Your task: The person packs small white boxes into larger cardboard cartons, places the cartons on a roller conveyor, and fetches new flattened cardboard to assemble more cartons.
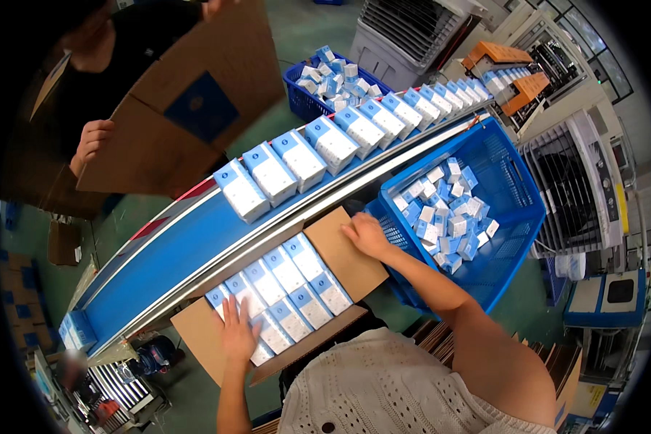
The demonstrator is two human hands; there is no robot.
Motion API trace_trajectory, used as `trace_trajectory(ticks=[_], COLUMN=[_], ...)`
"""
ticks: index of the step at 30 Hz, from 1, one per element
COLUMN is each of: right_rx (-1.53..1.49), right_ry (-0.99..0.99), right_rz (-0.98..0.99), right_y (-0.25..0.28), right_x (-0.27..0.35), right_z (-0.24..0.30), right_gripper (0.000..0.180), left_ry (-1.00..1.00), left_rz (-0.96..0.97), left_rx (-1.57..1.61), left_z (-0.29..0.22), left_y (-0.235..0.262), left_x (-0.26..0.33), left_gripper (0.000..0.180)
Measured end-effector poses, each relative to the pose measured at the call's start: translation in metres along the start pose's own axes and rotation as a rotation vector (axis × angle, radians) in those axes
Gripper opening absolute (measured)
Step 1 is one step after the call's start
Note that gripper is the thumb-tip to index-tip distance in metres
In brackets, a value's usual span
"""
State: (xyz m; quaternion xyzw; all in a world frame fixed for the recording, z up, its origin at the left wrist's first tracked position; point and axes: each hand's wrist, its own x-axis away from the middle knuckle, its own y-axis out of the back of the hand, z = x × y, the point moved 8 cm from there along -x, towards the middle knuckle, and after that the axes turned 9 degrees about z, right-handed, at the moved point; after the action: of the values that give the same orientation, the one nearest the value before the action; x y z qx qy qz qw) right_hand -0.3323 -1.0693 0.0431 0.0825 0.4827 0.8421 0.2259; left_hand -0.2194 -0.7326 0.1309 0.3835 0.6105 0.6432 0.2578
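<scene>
An open cardboard carton (315, 340) stands in front of me, packed with rows of blue-and-white boxes (283, 267). My left hand (237, 331) lies over the boxes at the carton's left end, fingers spread and stretched out, touching their tops. At the right end, my right hand (367, 235) has its fingers bent at the edge of the folded-out carton flap (346, 253) and grips it. Another flap (199, 336) spreads outward at the left, beside my left wrist.
A blue conveyor belt (195, 242) carries a line of similar boxes (330, 145). Small boxes fill a blue crate (517, 199) at right and a basket (307, 105) behind. Across the belt, a person's hand (94, 141) holds a large cardboard carton (202, 94). Flattened cardboard (441, 343) stands near me.
</scene>
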Motion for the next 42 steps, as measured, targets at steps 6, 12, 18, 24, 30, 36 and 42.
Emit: trace_trajectory(ticks=[6, 12, 18, 24, 30, 36, 42], right_rx=[-0.345, -0.297, -0.256, 0.062, -0.456, -0.313, 0.038], right_ry=[-0.251, 0.081, -0.194, -0.134, 0.013, -0.173, 0.164], right_rz=[0.443, 0.669, 0.421, 0.483, 0.581, 0.045, 0.063], right_y=[-0.034, 0.018, 0.034, -0.018, 0.009, 0.112, 0.044], right_x=[0.017, 0.026, 0.030, 0.065, 0.051, -0.055, 0.054], right_z=[-0.029, 0.106, 0.055, 0.097, 0.083, 0.037, 0.008], right_gripper=[0.046, 0.041, 0.025, 0.026, 0.051, 0.040, 0.031], left_ry=[-0.039, 0.925, 0.252, -0.097, -0.116, 0.570, 0.735], left_rz=[-0.034, -0.177, 0.278, 0.523, 0.309, -0.419, -0.573], left_rx=[0.146, 1.342, 0.865, 0.519, 0.360, 0.755, 1.337], left_z=[0.045, 0.171, -0.043, -0.141, -0.111, -0.067, -0.083], left_y=[-0.019, -0.065, 0.055, 0.004, 0.034, -0.018, -0.066], left_x=[0.016, 0.128, 0.065, 0.067, 0.023, 0.016, 0.064], left_gripper=[0.059, 0.039, 0.094, 0.078, 0.077, 0.061, 0.050])
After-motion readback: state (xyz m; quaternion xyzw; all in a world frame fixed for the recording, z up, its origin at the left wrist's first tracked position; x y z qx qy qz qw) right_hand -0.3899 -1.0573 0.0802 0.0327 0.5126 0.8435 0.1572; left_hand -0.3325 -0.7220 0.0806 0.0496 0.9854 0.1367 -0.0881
